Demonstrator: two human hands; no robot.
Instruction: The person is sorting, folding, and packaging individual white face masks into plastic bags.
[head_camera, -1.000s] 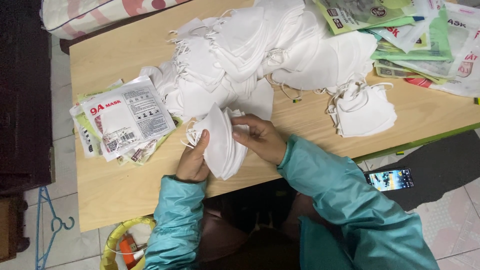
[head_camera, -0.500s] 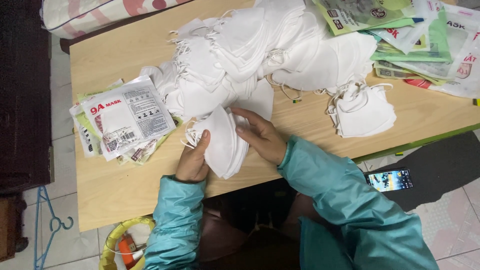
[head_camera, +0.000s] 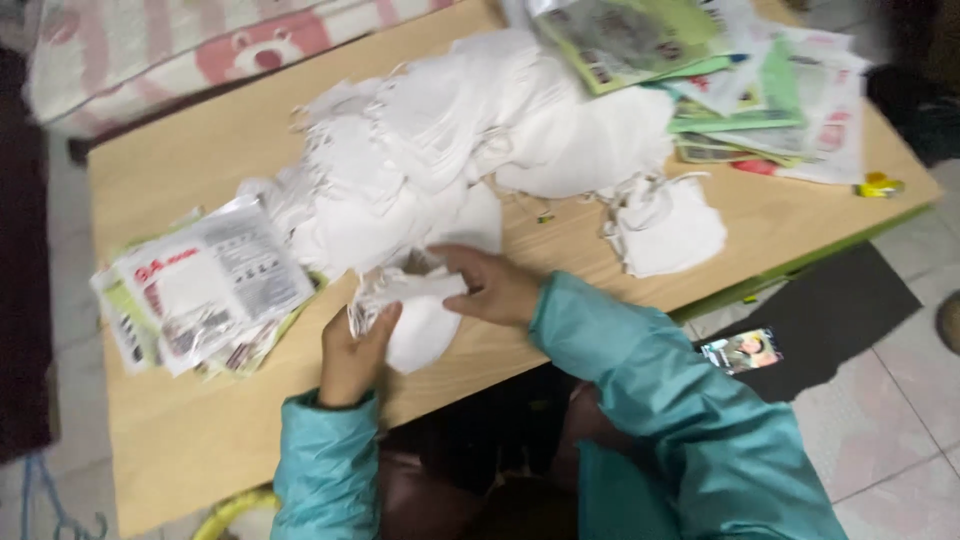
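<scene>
Head view: both hands gripping white masks.

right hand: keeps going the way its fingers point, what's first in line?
Right hand points left, along the folded mask it holds; past that, probably the packet stack. Depth is unclear.

Person's clothing, head view.
Both arms wear long teal jacket sleeves of smooth, slightly shiny fabric, creased at the elbows, ending in gathered cuffs at the wrists. Left hand and right hand are bare: no gloves, rings or watch visible. Dark garment shows below.
</scene>
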